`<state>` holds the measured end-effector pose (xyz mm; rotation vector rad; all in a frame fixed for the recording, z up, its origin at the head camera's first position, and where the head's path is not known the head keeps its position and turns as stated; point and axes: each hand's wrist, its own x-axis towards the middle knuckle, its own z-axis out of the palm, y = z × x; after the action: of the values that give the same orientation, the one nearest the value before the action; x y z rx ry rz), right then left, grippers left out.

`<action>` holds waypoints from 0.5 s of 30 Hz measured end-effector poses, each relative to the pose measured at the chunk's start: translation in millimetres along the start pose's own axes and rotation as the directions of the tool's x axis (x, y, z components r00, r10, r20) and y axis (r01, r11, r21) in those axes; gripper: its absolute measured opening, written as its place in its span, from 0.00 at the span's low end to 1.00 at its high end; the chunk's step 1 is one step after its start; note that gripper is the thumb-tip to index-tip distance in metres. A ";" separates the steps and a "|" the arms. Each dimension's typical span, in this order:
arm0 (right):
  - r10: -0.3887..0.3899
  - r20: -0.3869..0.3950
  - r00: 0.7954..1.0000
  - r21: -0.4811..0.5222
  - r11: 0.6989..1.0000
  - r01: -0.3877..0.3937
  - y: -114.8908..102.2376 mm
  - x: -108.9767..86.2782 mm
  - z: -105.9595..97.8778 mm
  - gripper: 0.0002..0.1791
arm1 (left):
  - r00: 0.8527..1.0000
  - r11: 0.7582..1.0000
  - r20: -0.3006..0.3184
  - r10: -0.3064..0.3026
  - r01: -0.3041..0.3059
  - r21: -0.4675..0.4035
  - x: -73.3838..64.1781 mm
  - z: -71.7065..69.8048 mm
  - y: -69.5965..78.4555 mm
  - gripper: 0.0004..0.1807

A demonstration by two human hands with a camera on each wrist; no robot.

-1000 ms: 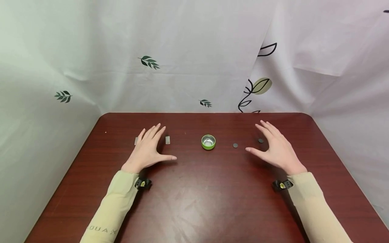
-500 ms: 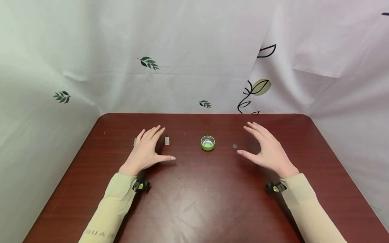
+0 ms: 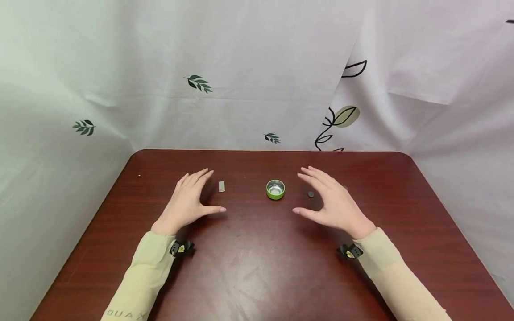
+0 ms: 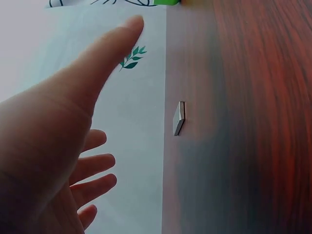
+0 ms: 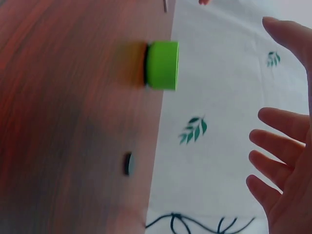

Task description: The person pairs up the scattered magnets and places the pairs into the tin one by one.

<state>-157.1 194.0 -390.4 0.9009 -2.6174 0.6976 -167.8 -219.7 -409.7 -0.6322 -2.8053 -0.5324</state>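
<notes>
My left hand (image 3: 182, 204) hovers over the left part of the table, thumb and fingers spread and holding nothing. Just right of its fingertips lies a small flat silver-grey rectangular piece (image 3: 221, 186), which the left wrist view shows as a thin block (image 4: 179, 118). Mid-table stands a small round green cup (image 3: 275, 196) with a shiny metal inside. My right hand (image 3: 335, 201), likewise spread and holding nothing, is to the right of the cup. A dark round disc (image 3: 311, 194) shows between its thumb and fingers. Another disc (image 3: 346, 187) peeks out behind that hand, mostly hidden.
The dark red wood-grain table (image 3: 257, 267) has rounded far corners. A white cloth (image 3: 257, 80) with leaf prints hangs behind it and at both sides. Each wrist carries a small black camera strap.
My right hand has moved left toward the cup, over the discs. My left hand has shifted slightly left and now covers a second rectangular piece. The cup stays in place.
</notes>
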 end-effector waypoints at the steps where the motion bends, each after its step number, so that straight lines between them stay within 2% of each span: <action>1: -0.015 0.000 1.000 0.008 1.000 0.015 -2.4 1.7 1.5 0.46 | 1.000 1.000 -0.005 0.002 -0.002 0.000 -0.8 0.0 -0.8 0.64; 7: -0.105 -0.002 0.994 0.041 0.994 0.105 -18.4 13.8 12.3 0.45 | 1.000 1.000 -0.027 0.004 -0.004 0.002 -5.8 -1.9 -5.0 0.62; 15: -0.200 0.067 0.977 0.089 0.977 0.194 -42.2 28.7 32.0 0.41 | 0.999 0.998 0.000 -0.038 0.038 -0.045 -10.7 -6.5 -8.0 0.60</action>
<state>-155.6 133.8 -390.8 1.2152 -2.5326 0.7358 -161.1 -233.0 -409.2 -0.5882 -2.8169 -0.6045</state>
